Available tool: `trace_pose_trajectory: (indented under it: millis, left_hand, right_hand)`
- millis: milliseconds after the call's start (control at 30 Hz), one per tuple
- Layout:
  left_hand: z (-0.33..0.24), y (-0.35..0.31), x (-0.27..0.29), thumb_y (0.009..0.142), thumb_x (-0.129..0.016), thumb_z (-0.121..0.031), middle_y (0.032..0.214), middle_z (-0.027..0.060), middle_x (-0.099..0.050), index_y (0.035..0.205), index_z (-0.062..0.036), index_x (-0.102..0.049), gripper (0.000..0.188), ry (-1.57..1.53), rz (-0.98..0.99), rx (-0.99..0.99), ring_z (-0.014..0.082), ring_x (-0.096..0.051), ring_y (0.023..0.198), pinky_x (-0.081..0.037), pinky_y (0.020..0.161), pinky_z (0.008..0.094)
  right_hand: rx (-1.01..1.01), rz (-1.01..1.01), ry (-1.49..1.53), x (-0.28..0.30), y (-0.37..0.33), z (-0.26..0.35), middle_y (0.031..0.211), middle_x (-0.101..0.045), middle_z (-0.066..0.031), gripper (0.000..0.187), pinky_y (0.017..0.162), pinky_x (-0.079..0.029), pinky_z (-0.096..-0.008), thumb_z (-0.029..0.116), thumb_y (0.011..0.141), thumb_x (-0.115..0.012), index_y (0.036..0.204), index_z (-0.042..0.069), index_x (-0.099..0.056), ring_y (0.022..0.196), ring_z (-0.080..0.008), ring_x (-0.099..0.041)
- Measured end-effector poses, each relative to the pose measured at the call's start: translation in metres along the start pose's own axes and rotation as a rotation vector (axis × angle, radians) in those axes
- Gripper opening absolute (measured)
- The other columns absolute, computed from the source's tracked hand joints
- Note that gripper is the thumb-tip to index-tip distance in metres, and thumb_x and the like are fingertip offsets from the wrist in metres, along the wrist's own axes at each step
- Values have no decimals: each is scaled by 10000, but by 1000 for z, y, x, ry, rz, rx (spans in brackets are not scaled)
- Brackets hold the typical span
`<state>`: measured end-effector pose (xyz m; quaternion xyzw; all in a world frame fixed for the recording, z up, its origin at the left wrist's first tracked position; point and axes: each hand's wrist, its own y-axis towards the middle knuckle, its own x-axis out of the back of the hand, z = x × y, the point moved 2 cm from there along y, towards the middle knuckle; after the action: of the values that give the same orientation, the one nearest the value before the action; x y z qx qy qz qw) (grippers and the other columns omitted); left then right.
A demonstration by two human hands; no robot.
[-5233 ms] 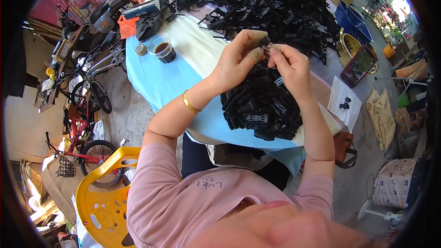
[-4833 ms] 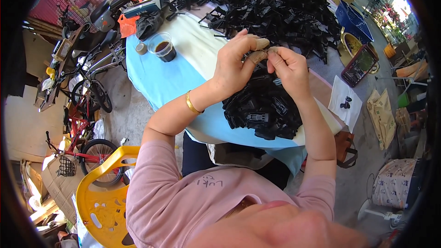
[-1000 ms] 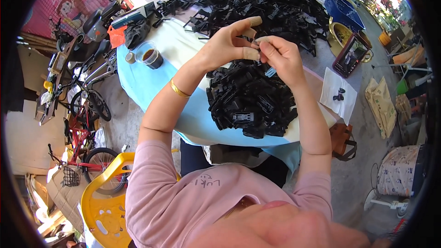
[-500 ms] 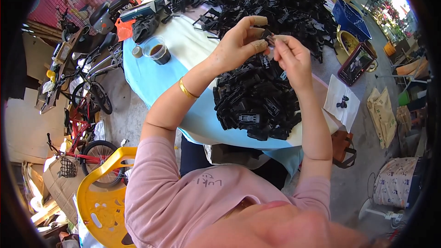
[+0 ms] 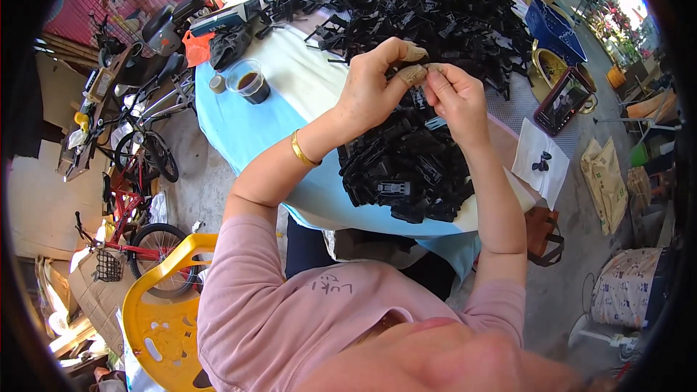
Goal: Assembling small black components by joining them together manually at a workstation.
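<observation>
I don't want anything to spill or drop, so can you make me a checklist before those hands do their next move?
1. Left hand and right hand together at the fingertips: ok, they appear to touch.
2. Firm grip on something small: cannot tell, the hands cover whatever is between them.
3. Tan wrap around the left thumb: ok, in place.
4. Cup of dark liquid upright and away from both hands: ok.
5. Phone clear of both hands: ok.
6. Smaller black heap well back from the near edge of the table: not ok, it looks close.
</observation>
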<state>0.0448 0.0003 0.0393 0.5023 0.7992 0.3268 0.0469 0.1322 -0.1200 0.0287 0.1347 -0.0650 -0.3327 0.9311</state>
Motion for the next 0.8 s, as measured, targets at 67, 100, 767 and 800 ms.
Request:
trace_pose_trajectory:
  millis: [67, 100, 767, 800]
  left_hand:
    - [-2, 0, 3, 821, -592, -15, 1006, 102, -592, 1014, 26, -490, 222, 152, -13, -82, 126, -569, 899, -485, 757, 257]
    - [-3, 0, 4, 818, -587, -3, 1031, 113, -585, 1050, 19, -475, 258, 216, 6, -144, 134, -569, 912, -481, 770, 259]
    - [-2, 4, -3, 891, -470, -60, 1120, 110, -530, 1278, 17, -362, 409, -377, 351, 258, 163, -561, 972, -483, 850, 310]
    - [-6, 2, -4, 873, -490, -36, 1112, 105, -534, 1267, 14, -374, 413, -317, 320, 205, 158, -562, 964, -480, 843, 298]
  right_hand:
    - [-7, 4, -6, 0, 0, 0, 614, -493, 27, 149, 396, -220, -142, 132, 895, -501, 910, 25, -603, 465, 6, -329]
    - [-31, 3, -11, 0, 0, 0, 627, -497, 25, 153, 407, -233, -141, 135, 898, -496, 905, 23, -600, 478, 5, -342]
    - [249, -98, -173, 12, 3, 11, 776, -597, -22, 165, 636, -481, -189, 10, 762, -664, 903, -6, -580, 706, -66, -570]
    - [247, -98, -172, 13, 4, 9, 776, -597, -22, 165, 636, -481, -189, 10, 762, -664, 903, -6, -580, 706, -66, -570]
